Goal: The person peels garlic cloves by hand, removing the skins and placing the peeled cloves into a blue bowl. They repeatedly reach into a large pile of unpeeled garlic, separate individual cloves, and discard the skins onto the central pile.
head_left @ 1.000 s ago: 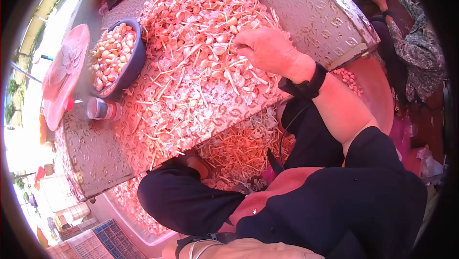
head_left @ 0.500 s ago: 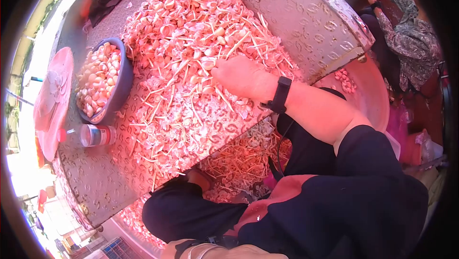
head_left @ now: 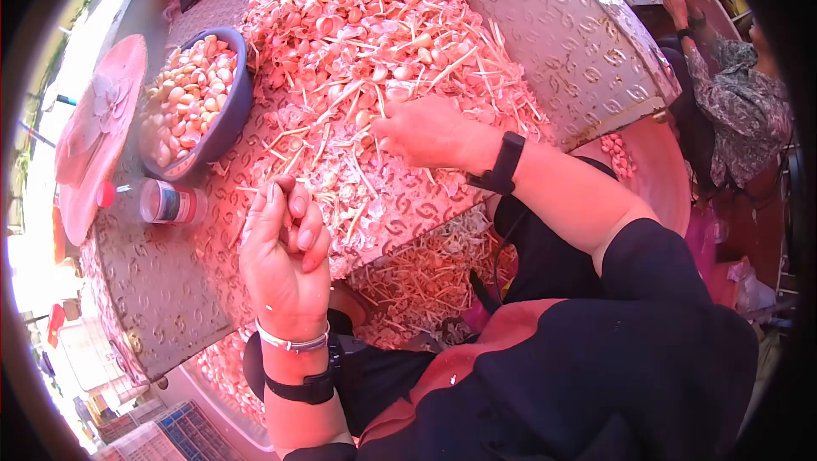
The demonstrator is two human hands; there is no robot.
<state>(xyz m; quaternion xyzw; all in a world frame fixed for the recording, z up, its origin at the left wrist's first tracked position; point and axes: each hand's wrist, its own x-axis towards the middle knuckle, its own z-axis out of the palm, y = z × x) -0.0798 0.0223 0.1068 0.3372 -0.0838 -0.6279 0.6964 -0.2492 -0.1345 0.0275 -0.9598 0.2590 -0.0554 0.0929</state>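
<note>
My right hand (head_left: 421, 131) reaches over the heap of garlic cloves, skins and stalks (head_left: 366, 27) on the patterned metal table (head_left: 562, 61). Its fingers are bent together at the heap's near part, and what they hold is hidden. My left hand (head_left: 289, 244) is raised over the table's near edge, palm up, with loosely curled fingers somewhat apart and nothing visible in them. Left of the heap, a dark blue bowl (head_left: 242, 91) holds cloves. Next to it lies a clear jar with a label (head_left: 172, 203).
A pink round hat-like item (head_left: 102, 133) is at the left. Skins and stalks (head_left: 425, 282) lie below the table edge. A large pink basin (head_left: 664, 171) with cloves stands at the right. Another person (head_left: 740, 112) is at the upper right.
My left hand has risen from the bottom edge to above the table's near edge. My right hand has shifted slightly across the heap. The view has shifted a little.
</note>
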